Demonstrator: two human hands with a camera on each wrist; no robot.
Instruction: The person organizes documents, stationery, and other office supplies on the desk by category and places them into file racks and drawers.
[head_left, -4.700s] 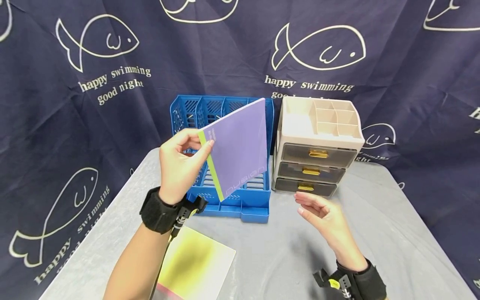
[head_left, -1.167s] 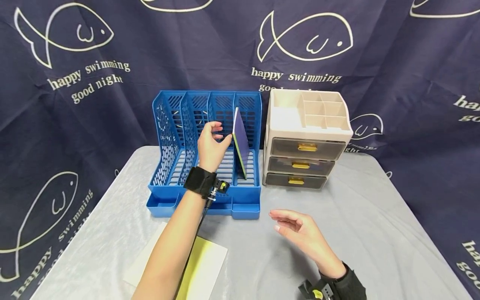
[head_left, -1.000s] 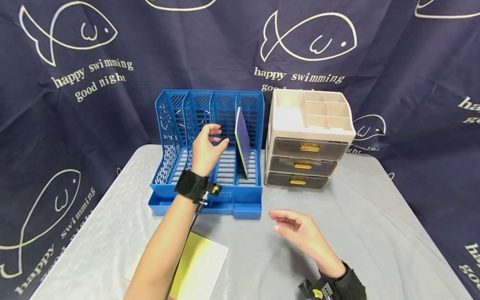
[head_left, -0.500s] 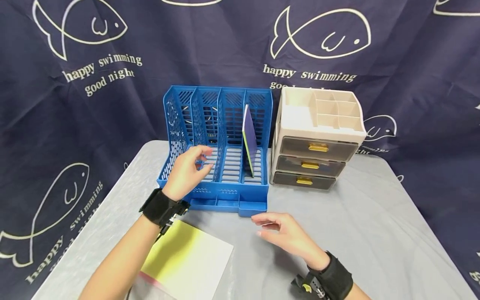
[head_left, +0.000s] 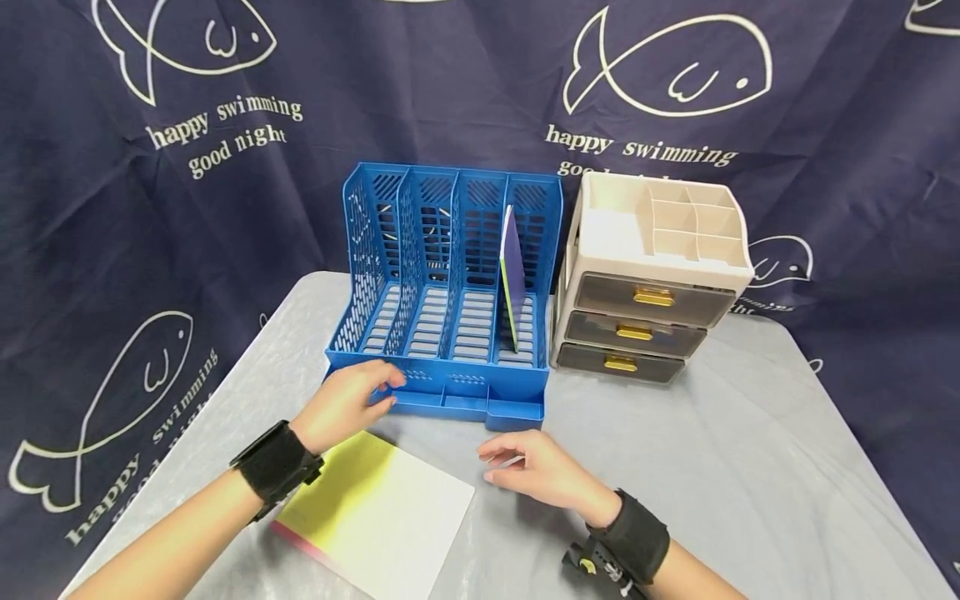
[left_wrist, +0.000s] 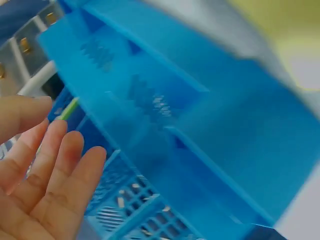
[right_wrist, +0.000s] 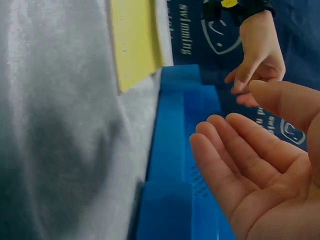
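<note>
Just in front of the blue file rack [head_left: 450,275], at its left front corner, the person's left hand [head_left: 347,403] hung with its fingers loosely bent and nothing in them; the fingertips looked to be right against the rack's low front tray, though I could not tell whether they truly touched it. From the left wrist view the same fingers [left_wrist: 47,165] lay relaxed and side by side, with the rack's blurred blue ribs [left_wrist: 165,115] close behind them. The right hand [head_left: 536,472] hovered in front of the rack's right end, palm turned inward, fingers gently curved and holding nothing, just above the grey tablecloth [head_left: 712,467]. In the right wrist view its palm [right_wrist: 255,165] stood open beside the rack's blue edge [right_wrist: 175,150].

Inside the rack, the purple notebook [head_left: 512,275] with a green spine stood nearly upright in the rightmost slot, leaning a little; neither hand was on it. The other three slots to its left showed only their slatted floors.

In front of the rack, between the two forearms, a yellow-and-white notebook [head_left: 382,512] lay flat on the cloth, near the left wrist. Touching or just beside the rack's right wall stood a beige drawer unit [head_left: 648,283] with three grey drawers and gold handles. Behind the rack hung a navy curtain [head_left: 150,208] printed with white fish.
</note>
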